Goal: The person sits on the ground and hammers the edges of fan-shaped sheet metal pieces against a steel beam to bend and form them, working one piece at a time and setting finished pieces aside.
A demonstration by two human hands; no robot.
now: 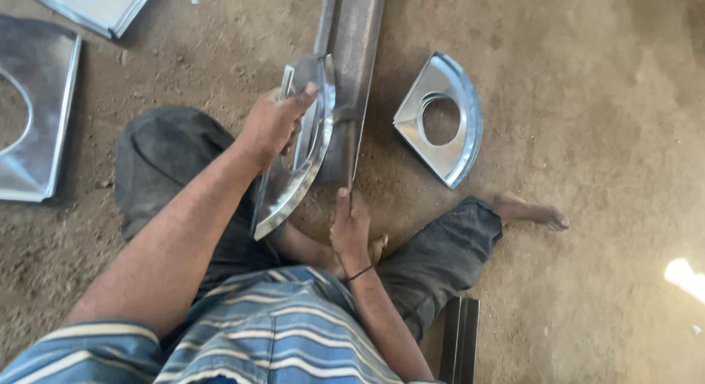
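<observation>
My left hand [275, 123] grips a shiny curved sheet-metal piece [297, 175], holding it on edge against a long steel bar [356, 53] that lies on the dirt floor. Just below the bar's near end, my right hand [349, 230] is closed around the handle of a hammer-like tool [348, 138]. The tool's head rests on the bar beside the metal piece. I sit on the ground with my legs folded around the bar.
A finished fan-shaped metal piece with a round hole [440, 120] lies right of the bar. More cut sheet metal [33, 109] lies at the far left, another sheet [99, 6] at the top left. A dark metal channel [459, 340] sits by my right knee. My bare foot [532, 211] reaches right.
</observation>
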